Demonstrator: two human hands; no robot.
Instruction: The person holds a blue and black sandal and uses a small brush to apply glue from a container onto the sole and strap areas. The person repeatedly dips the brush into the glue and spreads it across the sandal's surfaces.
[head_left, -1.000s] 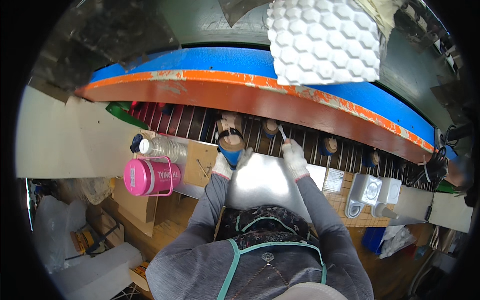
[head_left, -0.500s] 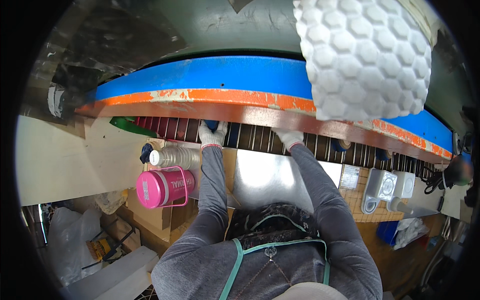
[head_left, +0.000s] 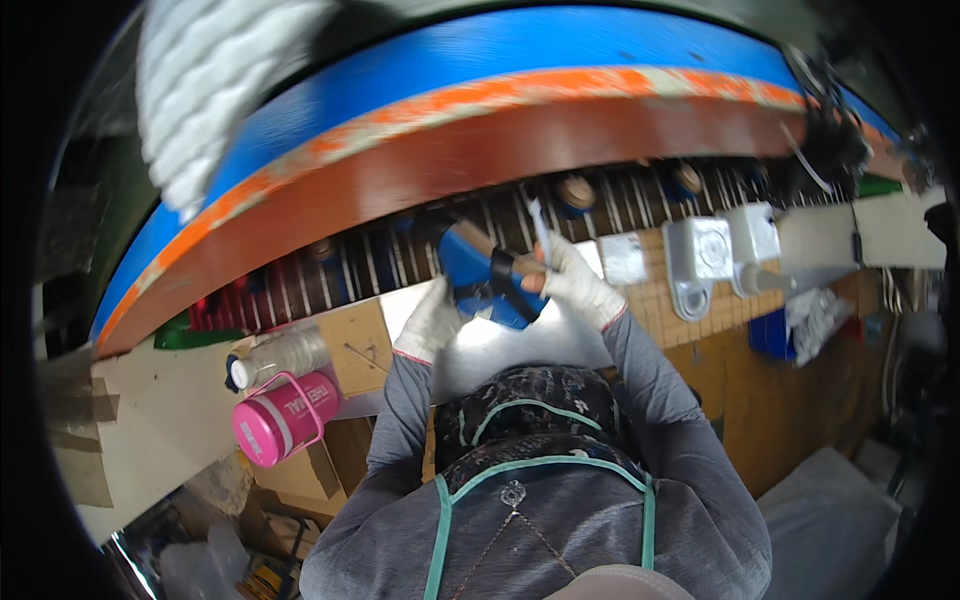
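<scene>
A blue piece (head_left: 468, 262) with a black band and a brown strip across it is tilted between my hands, over the shiny metal sheet. Its exact kind is blurred. My left hand (head_left: 430, 322), in a white glove, closes on its left edge; the fingertips are partly hidden. My right hand (head_left: 578, 285), gloved with bare fingertips showing, is closed at its right side. A slender white stick-like tool (head_left: 539, 228) stands up from those fingers. The metal sheet (head_left: 500, 350) lies in front of my body.
Beyond my hands runs a roller conveyor (head_left: 400, 257) carrying several round brown-and-blue items, under a blue-and-orange machine edge (head_left: 480, 90). At left are a pink jug (head_left: 285, 418) and a clear bottle (head_left: 285, 357). White dispensers (head_left: 700, 260) stand at right.
My hands have come back from the conveyor, with the blue piece now between them. The white tool now shows in my right hand. The view has turned to the right.
</scene>
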